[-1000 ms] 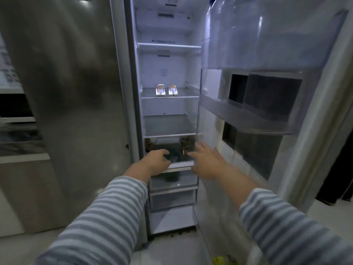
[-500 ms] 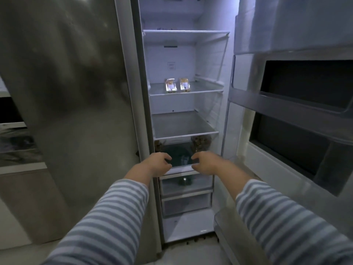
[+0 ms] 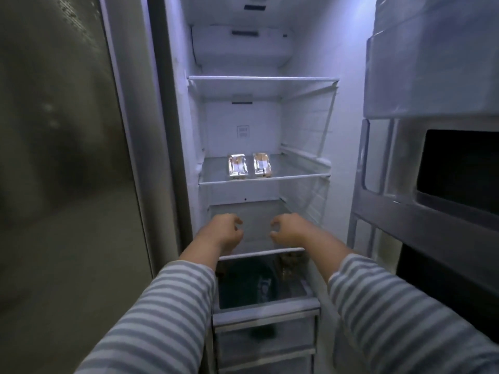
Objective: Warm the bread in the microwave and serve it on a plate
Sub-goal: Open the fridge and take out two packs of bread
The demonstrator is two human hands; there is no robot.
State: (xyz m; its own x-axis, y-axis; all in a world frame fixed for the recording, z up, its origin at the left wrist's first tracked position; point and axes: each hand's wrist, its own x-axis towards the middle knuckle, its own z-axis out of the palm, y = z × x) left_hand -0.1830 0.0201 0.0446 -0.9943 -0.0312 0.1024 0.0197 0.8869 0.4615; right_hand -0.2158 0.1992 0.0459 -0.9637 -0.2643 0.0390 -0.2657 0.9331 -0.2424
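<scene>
Two clear-wrapped bread packs sit side by side on the fridge's middle glass shelf [image 3: 297, 172], the left pack [image 3: 237, 166] and the right pack [image 3: 261, 164]. My left hand [image 3: 222, 232] and my right hand [image 3: 290, 229] are raised in front of the bare shelf one level below the packs, a gap between them. Both hands hold nothing, with fingers loosely curled and apart. They are well short of the bread.
The fridge's right door [image 3: 437, 171] stands open at my right, its bins jutting inward. The closed steel left door [image 3: 67, 171] fills the left. Below my hands a clear drawer [image 3: 264, 306] holds dark items, with further drawers beneath.
My hands have left the drawer's front edge and risen to the shelf above it. The view has moved closer to the fridge and tilted upward.
</scene>
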